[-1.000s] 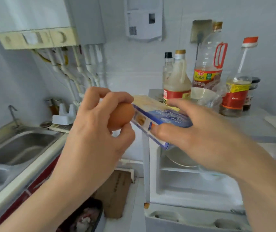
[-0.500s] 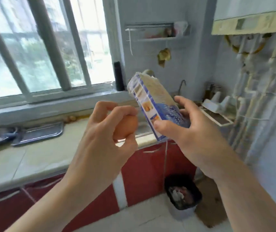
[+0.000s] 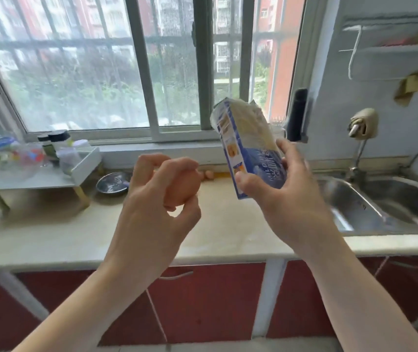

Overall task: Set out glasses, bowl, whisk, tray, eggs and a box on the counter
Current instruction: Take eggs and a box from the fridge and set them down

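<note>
My left hand (image 3: 152, 207) is closed around a brown egg (image 3: 183, 188), held above the beige counter (image 3: 50, 235). My right hand (image 3: 286, 199) grips a blue and white box (image 3: 248, 151) by its lower end, tilted with its top toward the window. A metal bowl (image 3: 112, 184) with a whisk in it stands on the counter by the back wall. Another egg (image 3: 209, 174) lies against the wall behind my left hand. Glasses (image 3: 25, 158) stand on the white tray (image 3: 83, 165) at the far left.
A steel sink (image 3: 380, 201) with a tap (image 3: 360, 130) fills the counter's right side. A black bottle (image 3: 296, 115) stands on the window sill. Jars sit on the raised white tray. Red cabinet doors (image 3: 202, 301) run below the counter's front edge.
My view has swung left from the fridge and boiler wall to face the window counter. Both hands kept their hold on the egg and box and came over the counter.
</note>
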`<action>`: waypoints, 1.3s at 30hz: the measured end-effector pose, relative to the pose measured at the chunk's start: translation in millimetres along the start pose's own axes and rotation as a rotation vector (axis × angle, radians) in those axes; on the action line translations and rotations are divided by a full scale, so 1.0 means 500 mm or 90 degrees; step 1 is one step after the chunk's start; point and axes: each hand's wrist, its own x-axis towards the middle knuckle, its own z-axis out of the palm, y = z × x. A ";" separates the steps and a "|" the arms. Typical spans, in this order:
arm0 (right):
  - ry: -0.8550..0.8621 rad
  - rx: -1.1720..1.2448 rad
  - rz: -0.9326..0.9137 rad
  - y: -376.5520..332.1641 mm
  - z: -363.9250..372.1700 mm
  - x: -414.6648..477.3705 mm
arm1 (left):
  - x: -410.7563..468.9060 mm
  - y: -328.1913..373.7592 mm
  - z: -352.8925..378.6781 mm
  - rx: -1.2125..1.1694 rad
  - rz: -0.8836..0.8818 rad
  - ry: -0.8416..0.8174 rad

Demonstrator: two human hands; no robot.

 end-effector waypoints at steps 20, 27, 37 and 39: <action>0.002 -0.133 0.207 0.447 0.353 0.521 | 0.319 -0.503 0.370 -0.047 -0.118 -0.126; -0.051 -0.236 0.287 0.654 0.474 0.696 | 0.388 -0.679 0.529 -0.037 -0.171 -0.172; -0.068 -0.343 0.356 0.835 0.592 0.767 | 0.366 -0.829 0.656 -0.047 -0.198 -0.250; -0.061 -0.359 0.345 0.847 0.607 0.769 | 0.363 -0.850 0.668 -0.045 -0.204 -0.259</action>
